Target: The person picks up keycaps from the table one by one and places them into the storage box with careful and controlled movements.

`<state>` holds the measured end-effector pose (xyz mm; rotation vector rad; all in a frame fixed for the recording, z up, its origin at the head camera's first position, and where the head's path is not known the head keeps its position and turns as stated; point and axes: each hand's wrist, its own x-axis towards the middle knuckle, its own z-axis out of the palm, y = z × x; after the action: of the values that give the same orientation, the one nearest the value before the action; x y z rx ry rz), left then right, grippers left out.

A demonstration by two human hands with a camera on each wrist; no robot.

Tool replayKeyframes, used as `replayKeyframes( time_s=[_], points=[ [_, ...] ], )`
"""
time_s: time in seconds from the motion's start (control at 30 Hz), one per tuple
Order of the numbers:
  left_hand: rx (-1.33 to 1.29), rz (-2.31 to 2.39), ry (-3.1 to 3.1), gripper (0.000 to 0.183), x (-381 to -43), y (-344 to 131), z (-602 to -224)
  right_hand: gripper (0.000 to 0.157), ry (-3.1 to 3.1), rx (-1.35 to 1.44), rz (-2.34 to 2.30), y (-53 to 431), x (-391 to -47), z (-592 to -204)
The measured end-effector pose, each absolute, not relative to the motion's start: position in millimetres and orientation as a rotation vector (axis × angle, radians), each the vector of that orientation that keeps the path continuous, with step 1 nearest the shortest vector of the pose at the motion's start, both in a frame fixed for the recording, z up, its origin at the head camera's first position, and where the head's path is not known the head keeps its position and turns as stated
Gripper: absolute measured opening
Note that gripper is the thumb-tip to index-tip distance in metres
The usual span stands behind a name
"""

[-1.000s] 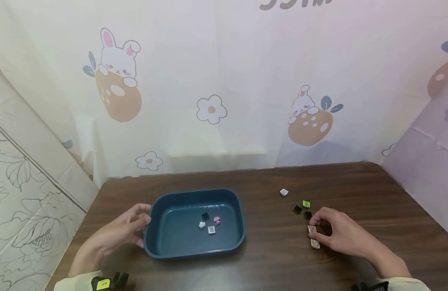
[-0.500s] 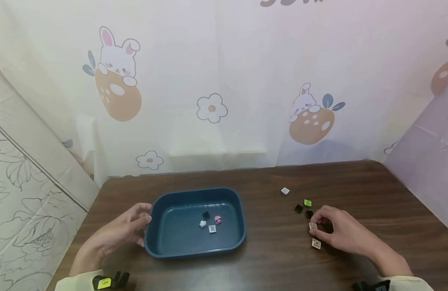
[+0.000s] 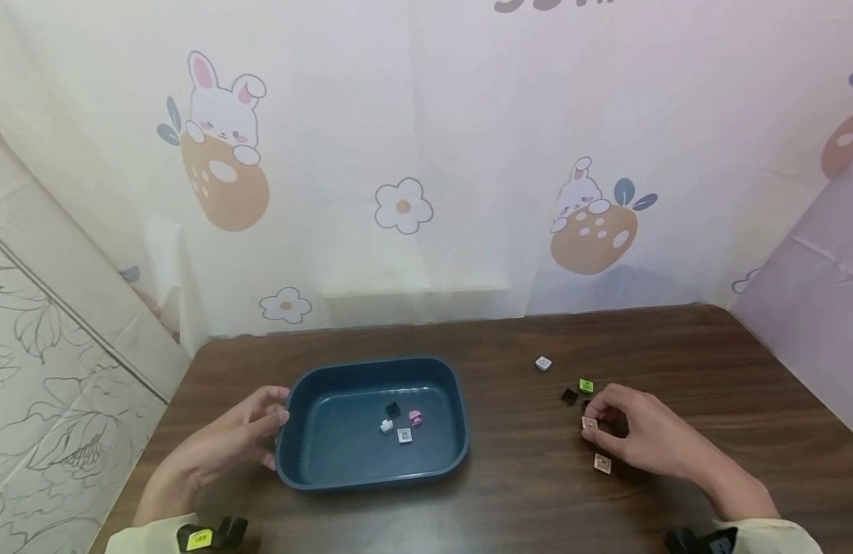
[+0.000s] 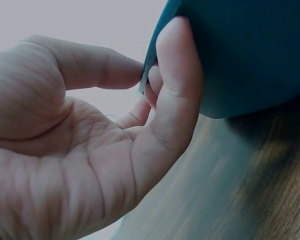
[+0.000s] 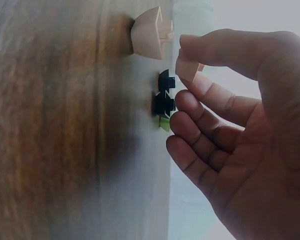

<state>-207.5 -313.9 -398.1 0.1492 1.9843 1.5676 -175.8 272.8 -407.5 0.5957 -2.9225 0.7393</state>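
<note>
My right hand [image 3: 644, 427] pinches a beige keycap [image 5: 187, 69] between thumb and index finger, just above the table in the right wrist view. A second beige keycap [image 3: 603, 463] lies upside down on the wood, nearer to me. Just beyond the fingers are a black keycap [image 3: 569, 396] and a green keycap [image 3: 586, 385]; another black one is mostly hidden by the hand. At the left, my left hand [image 3: 235, 431] grips the rim of a dark blue tray [image 4: 240, 60]. Inside the tray lie a black keycap [image 3: 393, 409], a pink keycap [image 3: 416, 418] and two white ones.
A lone white keycap [image 3: 543, 363] lies farther back on the brown wooden table [image 3: 516, 492]. Behind the table hangs a pale curtain [image 3: 468, 192] printed with rabbits and flowers.
The right hand has drawn a beige keycap slightly away and to the left, apart from the other beige one, and lifted it a little. The left hand and tray have stayed put.
</note>
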Motion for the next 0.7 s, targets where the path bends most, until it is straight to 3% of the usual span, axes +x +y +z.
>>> replayKeyframes(
  time_s=[0.7],
  points=[
    [0.154,1.574,1.974,0.06,-205.6,-313.7,-398.4,0.017,-2.955,0.649,0.762,247.4,-186.6,-392.4]
  ],
)
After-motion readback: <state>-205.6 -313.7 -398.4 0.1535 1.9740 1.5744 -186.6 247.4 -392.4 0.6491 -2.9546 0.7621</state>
